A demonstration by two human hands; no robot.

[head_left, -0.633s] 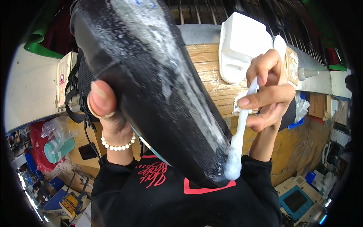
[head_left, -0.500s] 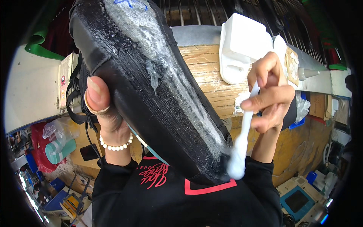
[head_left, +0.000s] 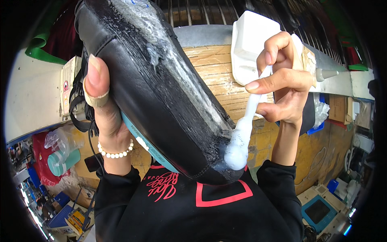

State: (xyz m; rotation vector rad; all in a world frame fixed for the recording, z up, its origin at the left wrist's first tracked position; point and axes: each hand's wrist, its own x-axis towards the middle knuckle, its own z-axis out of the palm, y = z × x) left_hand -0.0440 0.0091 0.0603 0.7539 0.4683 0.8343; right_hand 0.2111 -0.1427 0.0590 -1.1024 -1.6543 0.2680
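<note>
A black shoe upper (head_left: 149, 97), its underside turned up, slants across the middle. A pale, wet-looking strip of what looks like glue runs along that underside. My left hand (head_left: 105, 113) grips the shoe upper at its left side, the thumb showing and the other fingers hidden beneath. A teal piece (head_left: 155, 151) shows along its lower edge. My right hand (head_left: 284, 82) pinches a white glue brush (head_left: 241, 139) by its thin handle. The brush's rounded, coated end rests against the near tip of the shoe upper.
Behind my right hand a white plastic tub (head_left: 256, 36) stands on a tape-covered brown board (head_left: 213, 76). Right of it lies a pale nozzle-like cone (head_left: 326, 74). Metal rods (head_left: 201, 12) line the far side. A teal cylinder (head_left: 64, 162) and a dark phone-like slab (head_left: 93, 162) lie at left.
The brush end has moved up and left, onto the shoe's near tip. The shoe upper has shifted slightly up and left with my left hand; my right hand has moved up a little.
</note>
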